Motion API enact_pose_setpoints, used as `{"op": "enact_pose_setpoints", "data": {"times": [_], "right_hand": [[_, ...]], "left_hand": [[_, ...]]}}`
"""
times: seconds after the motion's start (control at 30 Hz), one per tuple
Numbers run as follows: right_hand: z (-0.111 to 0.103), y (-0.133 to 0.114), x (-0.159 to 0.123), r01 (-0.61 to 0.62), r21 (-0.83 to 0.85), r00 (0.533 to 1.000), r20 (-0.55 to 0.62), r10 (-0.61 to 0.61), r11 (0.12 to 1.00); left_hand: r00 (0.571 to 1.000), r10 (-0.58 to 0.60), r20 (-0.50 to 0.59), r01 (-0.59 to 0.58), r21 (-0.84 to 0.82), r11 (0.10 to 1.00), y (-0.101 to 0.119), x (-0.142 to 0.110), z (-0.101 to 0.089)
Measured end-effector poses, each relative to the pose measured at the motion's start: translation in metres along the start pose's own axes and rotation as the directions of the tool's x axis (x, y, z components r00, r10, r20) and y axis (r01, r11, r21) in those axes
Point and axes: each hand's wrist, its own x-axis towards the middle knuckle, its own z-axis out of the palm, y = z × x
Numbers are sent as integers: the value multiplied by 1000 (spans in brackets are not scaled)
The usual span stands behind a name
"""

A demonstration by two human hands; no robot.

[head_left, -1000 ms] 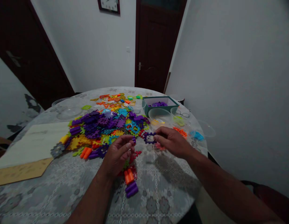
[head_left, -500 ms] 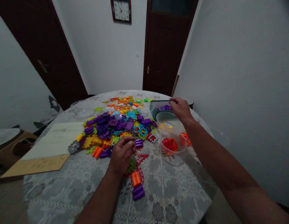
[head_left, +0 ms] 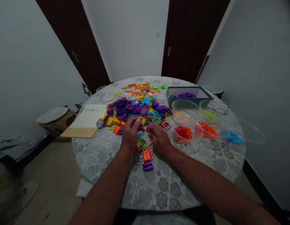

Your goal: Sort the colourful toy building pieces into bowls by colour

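Tablecloth (head_left: 169,195) with grey flowers covers the round surface, with two dark doors (head_left: 187,40) set in the pale walls behind. A stool (head_left: 53,115) stands beyond the left edge; near that edge lie pale paper (head_left: 92,114) and one cardboard strip (head_left: 79,132). Patterned cloth stretches between the purple tubes (head_left: 148,166) and the front edge, and widens right of them. Two purple tubes sit nearest, two orange tubes (head_left: 146,155) just behind, then one lime gear piece (head_left: 141,144). Colourful plastic pieces (head_left: 135,109) heap beyond both hands. Left hand (head_left: 130,134) has curled fingers near the thumb; right hand (head_left: 160,139) is mostly closed beside it. Whether either grips a piece, I cannot tell. Rightward stand one open green box (head_left: 194,100), several clear tubs (head_left: 185,107) and one pair of eyeglasses (head_left: 219,110).
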Motion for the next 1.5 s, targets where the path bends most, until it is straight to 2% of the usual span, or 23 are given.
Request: {"op": "enact_pose_setpoints", "data": {"times": [0.07, 0.13, 0.2, 0.27, 0.37, 0.47, 0.67, 0.87, 1.0, 1.17, 1.23, 1.37, 1.5], "right_hand": [[-3, 4, 0, -44, 37, 999, -4, 44, 998], [-6, 6, 1, -87, 72, 996, -19, 89, 994], [-7, 7, 2, -136, 104, 990, -27, 140, 985], [-8, 10, 2, -179, 127, 983, -25, 184, 976], [-7, 14, 3, -199, 113, 979, -15, 202, 974], [-5, 17, 2, -173, 48, 985, -9, 173, 984], [1, 20, -2, -118, -45, 993, -4, 118, 992], [3, 19, -4, -98, -23, 995, 9, 98, 995], [1, 18, -3, -111, -20, 993, 32, 111, 994], [-1, 16, -1, -155, 57, 988, -9, 155, 986], [-1, 16, 0, -171, 86, 985, -22, 173, 982], [0, 14, 1, -195, 144, 976, -66, 206, 970], [0, 11, 1, -200, 204, 971, -90, 222, 958]], "left_hand": [[997, 43, 71, -56, 186, 981, 7, -10, -5], [982, 86, 171, -148, 394, 907, 12, -30, -13], [944, 98, 316, -277, 592, 757, 11, -59, -23], [908, 62, 414, -371, 727, 577, 2, -89, -32], [894, -13, 447, -412, 835, 364, -20, -121, -42], [912, -16, 410, -391, 880, 270, -40, -127, -46], [913, 50, 404, -402, 878, 261, -56, -92, -46], [897, 159, 412, -441, 850, 288, -63, -54, -41], [883, 189, 429, -468, 829, 306, -68, -32, -37], [877, 234, 419, -477, 819, 321, -71, -13, -30], [882, 268, 388, -462, 826, 324, -73, -7, -24], [914, 324, 245, -353, 873, 335, -77, 2, -7], [941, 307, 142, -255, 895, 367, -80, 9, 6]]}}
